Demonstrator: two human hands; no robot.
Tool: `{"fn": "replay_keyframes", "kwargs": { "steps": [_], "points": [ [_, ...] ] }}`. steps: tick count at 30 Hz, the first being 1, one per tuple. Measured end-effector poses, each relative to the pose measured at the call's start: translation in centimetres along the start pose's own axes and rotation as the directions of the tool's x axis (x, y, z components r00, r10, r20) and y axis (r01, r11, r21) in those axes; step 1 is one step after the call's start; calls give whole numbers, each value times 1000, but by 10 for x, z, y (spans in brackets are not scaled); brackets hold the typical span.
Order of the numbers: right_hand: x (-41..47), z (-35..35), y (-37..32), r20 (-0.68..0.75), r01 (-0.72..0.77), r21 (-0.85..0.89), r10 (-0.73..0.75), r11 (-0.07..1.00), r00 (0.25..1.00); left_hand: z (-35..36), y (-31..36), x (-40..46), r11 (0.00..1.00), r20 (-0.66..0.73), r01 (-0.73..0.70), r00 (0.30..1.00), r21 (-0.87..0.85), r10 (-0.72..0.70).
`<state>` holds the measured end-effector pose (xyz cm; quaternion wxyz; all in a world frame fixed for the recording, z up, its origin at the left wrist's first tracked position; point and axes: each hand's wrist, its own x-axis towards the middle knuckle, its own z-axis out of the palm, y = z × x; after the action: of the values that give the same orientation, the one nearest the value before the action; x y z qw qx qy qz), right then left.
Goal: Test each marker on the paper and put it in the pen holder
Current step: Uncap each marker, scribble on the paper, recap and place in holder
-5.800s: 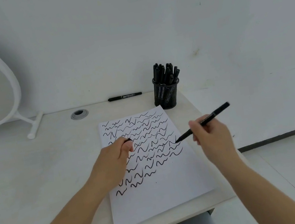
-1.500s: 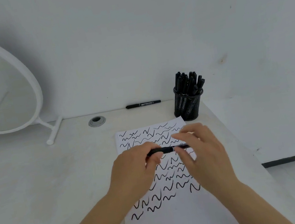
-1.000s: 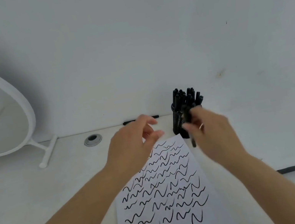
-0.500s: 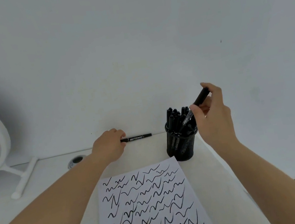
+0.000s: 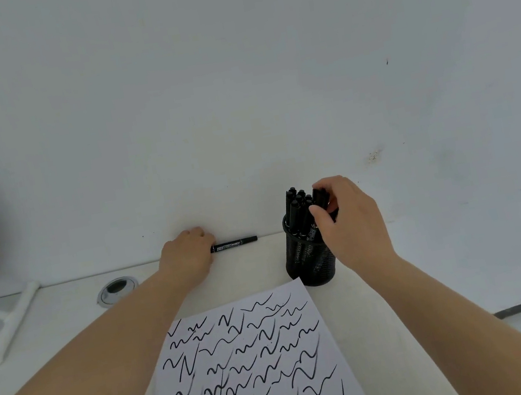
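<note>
A black mesh pen holder [image 5: 307, 260] stands at the back right of the desk, filled with several black markers [image 5: 295, 205]. My right hand [image 5: 347, 217] is over its right side and pinches a black marker [image 5: 320, 198] that stands among the others in the holder. A last black marker [image 5: 235, 242] lies along the wall at the back of the desk. My left hand [image 5: 188, 256] covers its left end, fingers curled on it. The white paper [image 5: 257, 370] full of black squiggles lies in front of me.
A round cable grommet [image 5: 117, 288] sits in the desk left of my left hand. A white mirror stand [image 5: 8, 325] is at the far left. The desk's right edge [image 5: 403, 294] runs just right of the holder, with floor beyond.
My right hand has lowered its marker into the holder. My left hand has slid right onto the end of the marker by the wall. The camera has tilted slightly.
</note>
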<state>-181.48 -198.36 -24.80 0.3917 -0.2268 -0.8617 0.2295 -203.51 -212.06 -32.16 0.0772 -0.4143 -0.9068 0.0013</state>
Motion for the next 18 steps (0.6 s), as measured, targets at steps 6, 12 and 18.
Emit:
{"fn": "replay_keyframes", "kwargs": {
  "steps": [6,12,18],
  "points": [
    [-2,6,2,-16,33,-37,-34,999,999,3,-1,1,993,17,35,999,-114,-33],
    [-8,11,5,-21,50,-65,-52,997,998,7,-1,-5,996,59,60,997,-61,-57],
    [-20,9,4,-19,198,-261,-210,945,977,-3,-7,-16,990,39,98,995,-103,-95]
  ]
}}
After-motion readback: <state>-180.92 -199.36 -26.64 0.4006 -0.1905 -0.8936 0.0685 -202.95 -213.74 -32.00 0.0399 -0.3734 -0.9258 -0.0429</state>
